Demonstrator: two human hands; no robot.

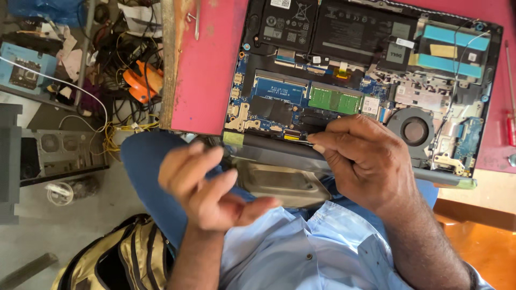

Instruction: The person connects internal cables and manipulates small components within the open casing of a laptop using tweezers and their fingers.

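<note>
Surroundings: the pink-topped wooden bench (207, 70) carries the work; a thin metal tool (197, 19) lies near its far left corner, and a red-handled screwdriver (510, 128) lies at its right edge. Left of the bench, on the grey floor, sit a tangle of dark and yellow cables with an orange tool (141, 80), a grey metal computer case (54, 153) and a tan and black striped bag (121, 258). A dull metal panel (279, 182) rests on the person's lap, just below the bench's near edge.

Item under work: an opened dark laptop with its bottom cover removed (365, 70) lies along the near edge of the bench, its hinge side overhanging toward the person. Visible inside are a black battery pack (344, 29) at the far side, a blue circuit board with a green memory module (334, 100) at centre, a round black cooling fan (414, 130) at the near right, and blue-taped parts (451, 51) at the far right corner.

Hands: the right hand (365, 161) covers the near edge of the laptop, fingers curled and pressed against the chassis rim beside the fan; whether they pinch any part cannot be told. The left hand (209, 185) is blurred, raised over the lap clear of the bench, fingers loosely bent and holding nothing.
</note>
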